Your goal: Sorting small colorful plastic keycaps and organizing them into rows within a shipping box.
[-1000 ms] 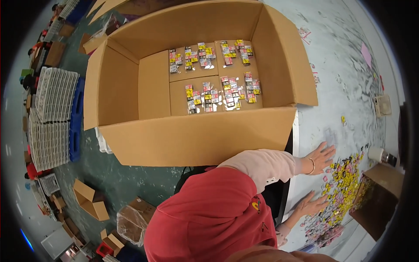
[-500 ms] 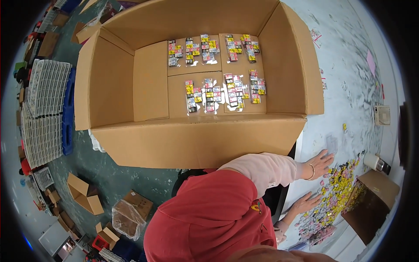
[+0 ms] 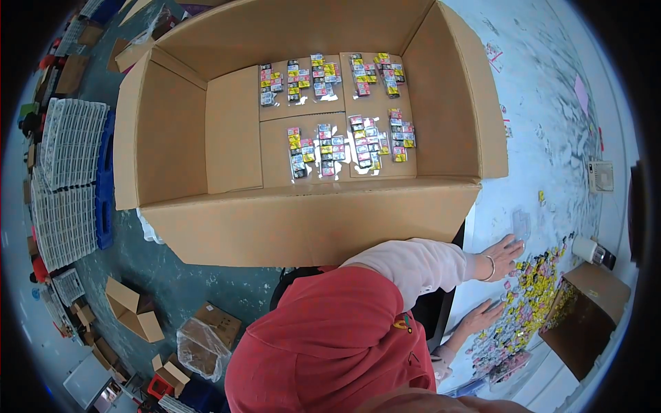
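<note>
My left hand [image 3: 503,255], with a bangle at the wrist, reaches over the pale table with its fingers stretched out. Its fingertips are beside a clear plastic piece [image 3: 521,226] and the upper edge of a loose pile of small yellow, pink and dark pieces [image 3: 527,296]. Lower down, my right hand [image 3: 482,317] rests at the pile's near side, fingers extended. I see nothing held in either hand. A large open cardboard box [image 3: 310,224] stands to the left of my hands. Clear packs of small colourful pieces [image 3: 332,148] lie in two rows on its bottom.
A smaller brown box [image 3: 589,310] lies tipped beside the pile. A white device [image 3: 600,176] and a white cylinder [image 3: 587,248] stand at the table's far side. On the green floor are open cartons [image 3: 131,306], a plastic-wrapped box [image 3: 206,341] and stacked white crates [image 3: 69,165].
The view has shifted slightly, so the large box appears a little farther left. Both hands stay at nearly the same places, with their fingers still stretched out.
</note>
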Available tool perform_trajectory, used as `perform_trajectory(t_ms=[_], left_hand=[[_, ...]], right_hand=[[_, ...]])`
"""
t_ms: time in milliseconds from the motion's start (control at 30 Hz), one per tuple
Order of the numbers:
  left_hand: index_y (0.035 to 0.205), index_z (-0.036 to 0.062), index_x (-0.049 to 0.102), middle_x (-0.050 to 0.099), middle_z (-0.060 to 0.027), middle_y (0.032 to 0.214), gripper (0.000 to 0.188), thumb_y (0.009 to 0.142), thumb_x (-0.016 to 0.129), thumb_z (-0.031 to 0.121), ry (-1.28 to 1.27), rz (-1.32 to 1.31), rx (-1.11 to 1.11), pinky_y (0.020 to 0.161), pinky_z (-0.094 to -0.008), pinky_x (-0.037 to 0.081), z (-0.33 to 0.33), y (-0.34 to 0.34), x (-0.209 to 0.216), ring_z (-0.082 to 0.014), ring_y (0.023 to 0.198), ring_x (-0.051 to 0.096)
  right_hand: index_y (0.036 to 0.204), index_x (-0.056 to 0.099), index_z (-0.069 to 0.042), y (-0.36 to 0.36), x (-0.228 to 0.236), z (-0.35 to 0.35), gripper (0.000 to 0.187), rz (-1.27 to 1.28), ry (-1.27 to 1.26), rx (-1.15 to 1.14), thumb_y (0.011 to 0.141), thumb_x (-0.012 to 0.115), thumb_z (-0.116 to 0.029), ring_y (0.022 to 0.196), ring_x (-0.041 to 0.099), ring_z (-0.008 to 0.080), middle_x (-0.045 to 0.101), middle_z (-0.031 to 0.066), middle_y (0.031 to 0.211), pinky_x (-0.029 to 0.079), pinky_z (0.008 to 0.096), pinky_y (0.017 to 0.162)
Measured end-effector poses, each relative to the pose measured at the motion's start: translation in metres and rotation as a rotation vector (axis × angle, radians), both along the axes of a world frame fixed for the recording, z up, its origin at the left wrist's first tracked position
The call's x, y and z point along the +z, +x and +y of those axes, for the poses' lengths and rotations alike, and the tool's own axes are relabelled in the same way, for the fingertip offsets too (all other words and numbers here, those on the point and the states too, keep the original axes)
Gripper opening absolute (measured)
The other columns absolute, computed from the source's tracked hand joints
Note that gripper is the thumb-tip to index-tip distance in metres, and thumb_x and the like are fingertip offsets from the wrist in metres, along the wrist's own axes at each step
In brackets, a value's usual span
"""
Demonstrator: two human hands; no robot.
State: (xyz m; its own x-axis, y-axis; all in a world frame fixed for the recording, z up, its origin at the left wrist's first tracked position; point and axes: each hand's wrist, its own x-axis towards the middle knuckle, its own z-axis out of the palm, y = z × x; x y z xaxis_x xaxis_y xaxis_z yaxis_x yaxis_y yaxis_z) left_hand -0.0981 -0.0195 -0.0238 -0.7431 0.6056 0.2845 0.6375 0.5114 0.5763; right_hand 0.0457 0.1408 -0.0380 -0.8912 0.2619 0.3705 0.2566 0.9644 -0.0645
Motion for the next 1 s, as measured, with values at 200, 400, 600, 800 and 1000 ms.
perform_trajectory(t_ms=[200,400,600,800,1000], left_hand=[[0.112,0.0068,0.061,0.031,-0.0166,0.144,0.042,0.084,0.054,0.037,0.124,0.047,-0.105,0.111,-0.0499,0.008,0.007,0.004,-0.009,-0.0283,0.14,0.014],[0.111,0.0082,0.063,0.033,-0.0155,0.143,0.046,0.084,0.052,0.044,0.043,0.289,-0.162,0.112,-0.0502,0.007,0.016,0.008,-0.02,-0.0293,0.14,0.014],[0.107,0.0077,0.064,0.036,-0.0115,0.143,0.043,0.09,0.047,0.043,-0.077,0.335,-0.26,0.111,-0.0491,0.01,0.012,0.01,-0.01,-0.028,0.14,0.014],[0.106,0.0079,0.065,0.034,-0.011,0.143,0.041,0.09,0.046,0.041,-0.122,0.446,-0.258,0.111,-0.0484,0.011,0.024,0.004,-0.029,-0.0274,0.14,0.015],[0.102,0.0031,0.066,0.041,-0.0157,0.137,0.05,0.085,0.051,0.048,0.163,0.276,-0.247,0.111,-0.0494,0.014,0.025,0.004,-0.03,-0.0311,0.137,0.021]], right_hand=[[0.131,0.044,0.001,0.002,-0.002,0.004,0.052,-0.004,0.04,-0.026,0.094,0.043,-0.036,0.116,0.043,0.0432,0.041,0.0292,0.13,0.035,0.0474,0.095],[0.127,0.048,-0.001,0.0,-0.003,-0.002,0.051,0.125,0.145,-0.032,0.091,0.049,-0.037,0.104,0.049,0.0444,0.045,0.0294,0.123,0.041,0.0477,0.086],[0.132,0.045,-0.005,0.003,-0.006,0.0,0.055,0.045,0.081,-0.126,0.092,0.044,-0.043,0.115,0.044,0.0421,0.039,0.0285,0.132,0.038,0.0487,0.089],[0.127,0.05,-0.004,0.0,-0.003,-0.003,0.051,0.064,0.125,-0.137,0.09,0.05,-0.041,0.108,0.05,0.0417,0.044,0.027,0.127,0.042,0.0468,0.084],[0.128,0.05,-0.006,0.005,-0.012,0.011,0.054,0.042,0.17,-0.129,0.092,0.044,-0.046,0.109,0.05,0.0414,0.044,0.0264,0.128,0.042,0.0473,0.085]])
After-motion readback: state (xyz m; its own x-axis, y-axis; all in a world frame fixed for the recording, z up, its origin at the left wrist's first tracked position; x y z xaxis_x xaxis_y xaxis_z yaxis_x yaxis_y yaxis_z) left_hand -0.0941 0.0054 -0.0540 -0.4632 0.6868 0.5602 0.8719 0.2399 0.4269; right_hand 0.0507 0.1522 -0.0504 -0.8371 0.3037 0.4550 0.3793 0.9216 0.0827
